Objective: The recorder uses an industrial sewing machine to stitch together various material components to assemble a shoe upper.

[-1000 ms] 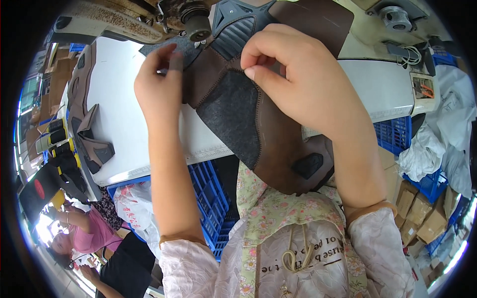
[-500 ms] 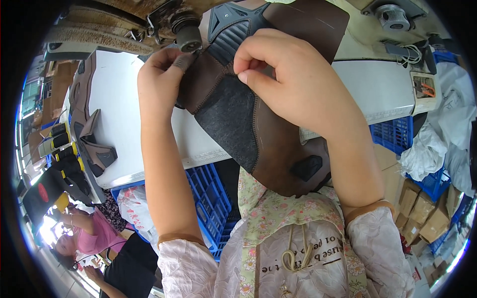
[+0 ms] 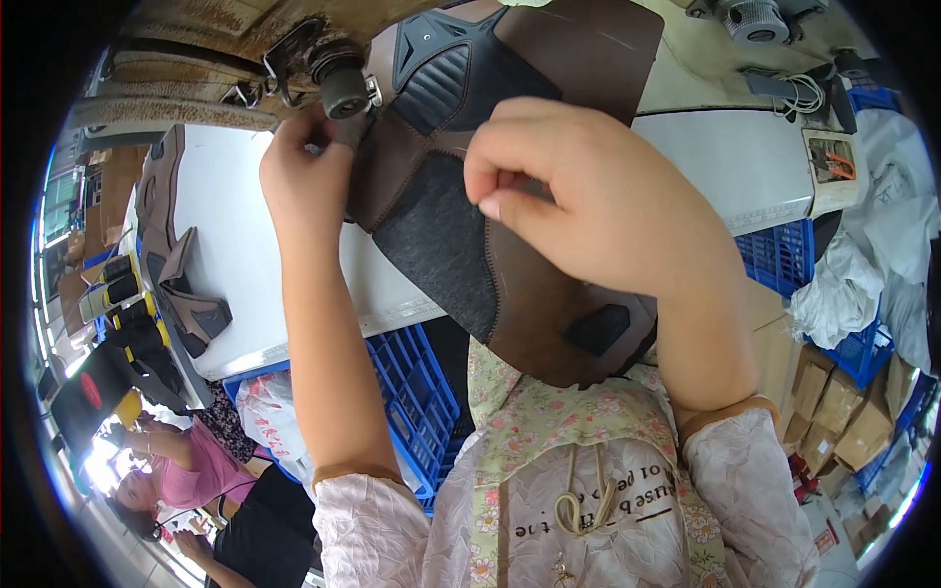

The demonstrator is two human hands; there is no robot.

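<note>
A brown leather shoe upper (image 3: 529, 294) with a grey textured panel and black patches is held up in front of me over the white work table (image 3: 235, 255). My left hand (image 3: 306, 176) pinches its upper left edge, close under the dark round part of a sewing machine (image 3: 343, 88). My right hand (image 3: 588, 196) grips the upper from the front near its middle, fingers curled shut on the leather. The lower end of the upper hangs down toward my chest.
More brown upper pieces (image 3: 181, 304) lie at the table's left end. Blue plastic crates (image 3: 412, 402) stand under the table and another blue crate (image 3: 784, 260) at the right. Cardboard boxes (image 3: 843, 412) are stacked lower right. Other people (image 3: 167, 461) sit at the lower left.
The shoe upper and both my hands have come up and closer to the sewing machine. My left hand now sits right beside the machine's round part.
</note>
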